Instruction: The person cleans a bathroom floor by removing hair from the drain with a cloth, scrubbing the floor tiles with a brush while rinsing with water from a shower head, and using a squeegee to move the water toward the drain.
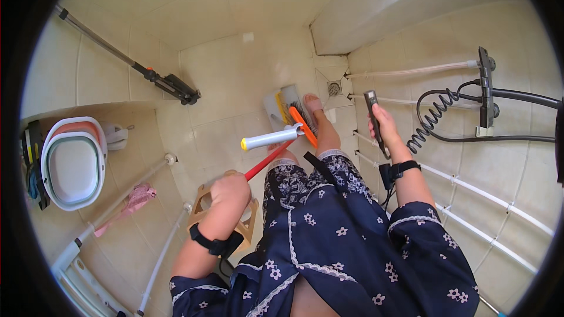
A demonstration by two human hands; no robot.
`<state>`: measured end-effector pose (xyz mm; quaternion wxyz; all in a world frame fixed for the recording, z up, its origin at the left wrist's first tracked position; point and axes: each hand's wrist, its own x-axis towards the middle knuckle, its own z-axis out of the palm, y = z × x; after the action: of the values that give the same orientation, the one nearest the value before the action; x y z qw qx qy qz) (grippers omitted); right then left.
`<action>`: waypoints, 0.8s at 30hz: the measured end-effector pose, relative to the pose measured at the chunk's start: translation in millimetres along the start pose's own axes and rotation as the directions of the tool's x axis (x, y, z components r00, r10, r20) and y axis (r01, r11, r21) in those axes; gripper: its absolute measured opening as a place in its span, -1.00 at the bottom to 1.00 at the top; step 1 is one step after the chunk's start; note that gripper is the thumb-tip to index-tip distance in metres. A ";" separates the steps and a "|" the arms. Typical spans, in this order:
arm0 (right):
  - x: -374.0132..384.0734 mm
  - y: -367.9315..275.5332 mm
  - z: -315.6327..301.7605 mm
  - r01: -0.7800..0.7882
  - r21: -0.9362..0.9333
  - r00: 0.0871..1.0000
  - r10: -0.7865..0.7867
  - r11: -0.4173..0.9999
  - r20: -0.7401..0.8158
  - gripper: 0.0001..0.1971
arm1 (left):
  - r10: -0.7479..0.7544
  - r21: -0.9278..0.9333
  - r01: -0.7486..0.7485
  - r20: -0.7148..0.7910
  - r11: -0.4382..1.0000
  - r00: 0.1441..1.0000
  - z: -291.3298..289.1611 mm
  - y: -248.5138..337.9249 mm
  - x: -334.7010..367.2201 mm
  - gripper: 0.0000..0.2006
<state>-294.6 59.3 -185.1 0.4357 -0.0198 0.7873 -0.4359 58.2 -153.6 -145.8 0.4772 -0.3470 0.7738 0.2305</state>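
Note:
My left hand (229, 191) is closed round the red pole (264, 163) of a broom. The broom's orange head (311, 135), with dark bristles, sits beside a grey dustpan (274, 110) on the floor, near my feet. A pale grey handle (269, 140) with a yellow end crosses above the red pole; where it joins is unclear. In my right hand (383, 122), held off to the right, is a slim black handheld sprayer (371, 103). A black coiled hose (432, 118) hangs beside it; their joint is hidden behind my wrist.
A black wall bracket (486, 91) and white pipes (499, 199) line the right wall. A floor drain (334, 87) lies ahead. A mop (170, 85) leans at the far left; a folding basin (73, 164) hangs nearer. A tan stool (202, 202) stands beneath my left arm.

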 end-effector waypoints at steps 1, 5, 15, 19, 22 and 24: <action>2.0 -4.7 1.4 0.003 0.001 1.000 -0.003 1.000 0.001 -0.53 | -0.043 -0.007 0.043 0.003 0.999 0.999 -3.1 -6.5 -8.6 -0.72; 6.5 -11.2 6.7 0.036 -0.002 0.999 -0.036 0.999 0.006 -0.52 | -0.078 0.030 0.077 0.020 0.997 0.997 -13.8 -17.9 -42.7 -0.70; -36.8 4.6 9.6 0.100 -0.010 0.995 -0.100 0.995 0.024 -0.52 | -0.071 0.243 0.096 -0.111 0.965 0.991 -37.5 -30.8 -149.6 -0.73; -54.4 24.9 -14.4 0.100 0.015 0.993 -0.099 0.995 -0.062 -0.52 | 0.075 0.380 0.017 -0.226 0.925 0.971 -64.4 -30.1 -175.8 -0.75; -64.2 26.6 -10.5 0.110 0.060 0.992 -0.106 0.992 -0.064 -0.52 | 0.159 0.424 0.002 -0.344 0.906 0.925 -76.3 -31.3 -210.1 -0.77; -67.7 24.3 -5.2 0.087 0.049 0.996 -0.086 0.995 -0.026 -0.53 | 0.139 0.431 0.034 -0.364 0.902 0.921 -78.9 -32.5 -222.2 -0.78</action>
<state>-247.9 105.6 -155.7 0.4074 -0.0378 0.7796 -0.4743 104.7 -158.7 87.6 0.3736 -0.2506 0.8931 -0.0051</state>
